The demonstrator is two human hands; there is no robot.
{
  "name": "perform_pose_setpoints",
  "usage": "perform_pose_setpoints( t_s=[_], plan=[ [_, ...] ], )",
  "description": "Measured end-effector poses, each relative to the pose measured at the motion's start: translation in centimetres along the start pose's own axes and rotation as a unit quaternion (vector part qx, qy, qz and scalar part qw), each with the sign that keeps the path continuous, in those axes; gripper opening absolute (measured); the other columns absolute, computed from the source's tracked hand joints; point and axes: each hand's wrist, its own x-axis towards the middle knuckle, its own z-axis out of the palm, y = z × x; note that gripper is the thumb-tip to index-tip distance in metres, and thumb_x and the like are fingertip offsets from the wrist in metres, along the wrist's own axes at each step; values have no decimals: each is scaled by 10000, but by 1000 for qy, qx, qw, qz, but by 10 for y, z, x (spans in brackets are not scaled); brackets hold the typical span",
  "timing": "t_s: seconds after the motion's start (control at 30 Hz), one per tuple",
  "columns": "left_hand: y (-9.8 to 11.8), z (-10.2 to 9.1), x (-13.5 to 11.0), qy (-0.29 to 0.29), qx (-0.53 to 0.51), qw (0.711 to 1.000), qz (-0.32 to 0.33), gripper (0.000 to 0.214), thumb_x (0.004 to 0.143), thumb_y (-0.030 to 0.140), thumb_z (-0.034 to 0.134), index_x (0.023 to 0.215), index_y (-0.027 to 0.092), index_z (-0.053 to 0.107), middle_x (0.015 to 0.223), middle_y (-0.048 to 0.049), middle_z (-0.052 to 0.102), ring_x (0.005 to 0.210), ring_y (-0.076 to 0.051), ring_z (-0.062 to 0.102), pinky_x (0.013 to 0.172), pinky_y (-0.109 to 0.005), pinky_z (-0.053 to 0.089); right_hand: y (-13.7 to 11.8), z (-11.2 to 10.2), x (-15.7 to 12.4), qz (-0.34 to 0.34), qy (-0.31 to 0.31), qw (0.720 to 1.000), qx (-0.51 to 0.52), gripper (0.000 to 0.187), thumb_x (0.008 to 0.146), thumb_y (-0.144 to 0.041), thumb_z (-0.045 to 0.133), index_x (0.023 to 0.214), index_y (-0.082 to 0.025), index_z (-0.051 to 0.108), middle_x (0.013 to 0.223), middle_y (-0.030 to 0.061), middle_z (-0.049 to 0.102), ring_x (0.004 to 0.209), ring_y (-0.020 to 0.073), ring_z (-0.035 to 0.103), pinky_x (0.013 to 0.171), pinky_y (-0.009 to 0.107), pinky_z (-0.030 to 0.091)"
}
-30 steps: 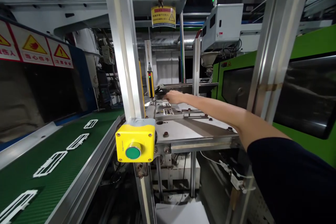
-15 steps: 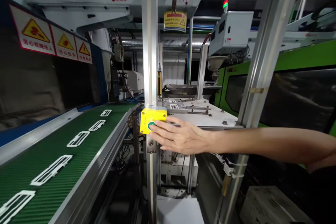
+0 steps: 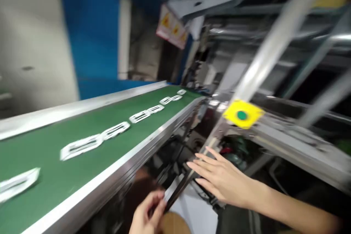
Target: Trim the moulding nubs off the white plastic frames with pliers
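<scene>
Dark strip (image 3: 175, 193) pinched in the left hand (image 3: 145, 212), right hand (image 3: 222, 179) open beside it; white frames (image 3: 115, 130) remain on the green belt (image 3: 82, 179).

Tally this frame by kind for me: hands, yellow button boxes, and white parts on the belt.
Hands: 2 (left hand, right hand)
Yellow push-button boxes: 1
White frames on the green conveyor belt: 6, though blur makes this count uncertain
Total: 9
</scene>
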Motion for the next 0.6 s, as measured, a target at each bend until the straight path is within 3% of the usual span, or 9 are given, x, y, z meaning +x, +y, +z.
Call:
perform_pose_setpoints(
  t_s=[0.07,0.17,0.23,0.3,0.37,0.43,0.53,0.6],
  plan=[
    [11,-35,-25,72,15,996,58,306,766,416,685,958,178,673,955,-68,696,942,-247,631,839,-314,499,-9,23,9,-71,-2,996,61,394,962,-283,386,1343,-207,457,1195,61,639,1126,217,583,1068,476,351],
    [45,-86,-75,253,68,959,106,330,776,427,666,1018,204,662,950,-61,707,915,-237,647,823,-294,500,-21,50,26,-131,13,984,122,372,953,-229,395,1312,-202,489,1170,65,651,1059,200,620,1013,429,423],
    [72,-118,-103,398,127,896,151,331,752,432,682,994,206,670,873,-55,714,846,-240,658,788,-303,510,-29,59,37,-160,15,975,156,376,950,-207,393,1314,-203,485,1171,61,650,1049,189,624,979,400,458],
    [96,-152,-115,472,221,836,172,319,780,434,640,1004,208,669,915,-62,705,856,-252,648,782,-329,507,-37,62,45,-185,16,965,184,377,949,-198,389,1313,-203,485,1158,61,655,1019,182,635,939,377,487],
    [113,-188,-107,464,329,805,167,325,803,431,592,997,185,676,1007,-89,690,894,-275,637,844,-379,481,-45,63,51,-202,19,957,208,372,949,-199,391,1306,-197,494,1130,65,666,985,184,646,899,361,510],
    [124,-222,-86,404,435,797,110,382,781,407,605,1053,145,656,1111,-145,656,1048,-343,577,948,-468,399,-53,63,55,-213,16,950,230,366,951,-205,390,1299,-185,503,1099,71,674,962,184,650,860,344,528],
    [130,-257,-52,310,481,816,86,482,711,389,668,1091,97,621,1293,-209,533,1232,-393,428,1030,-499,287,-62,65,57,-220,0,944,245,370,955,-210,381,1305,-183,497,1081,73,676,955,186,648,833,333,542],
    [130,-265,-39,285,465,835,79,432,674,365,699,1021,115,634,1259,-203,557,1197,-388,466,1008,-478,318,-66,70,54,-220,-2,943,250,371,955,-213,378,1306,-195,498,1089,68,675,962,190,649,837,338,549]
  ],
)
